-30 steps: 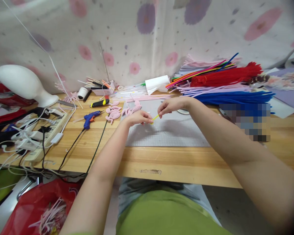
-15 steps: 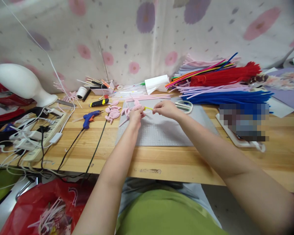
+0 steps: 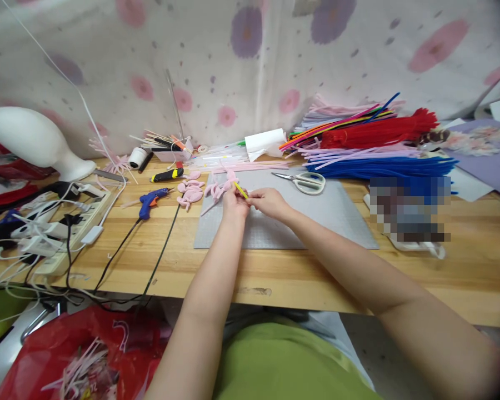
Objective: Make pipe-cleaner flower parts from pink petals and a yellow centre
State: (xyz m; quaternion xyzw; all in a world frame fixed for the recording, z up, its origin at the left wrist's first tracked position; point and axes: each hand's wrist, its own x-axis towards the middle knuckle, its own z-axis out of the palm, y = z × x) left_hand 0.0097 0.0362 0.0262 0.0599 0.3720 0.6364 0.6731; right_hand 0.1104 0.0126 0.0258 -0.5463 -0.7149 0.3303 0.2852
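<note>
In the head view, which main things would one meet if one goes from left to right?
White head form, blue glue gun, yellow strip, scissors, purple sheet.

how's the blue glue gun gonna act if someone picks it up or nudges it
The glue gun looks hard-bodied, so it should stay stiff. The black cord trailing from its handle would probably drag behind it. Lying on its side on the wooden table, it seems unlikely to roll.
</note>
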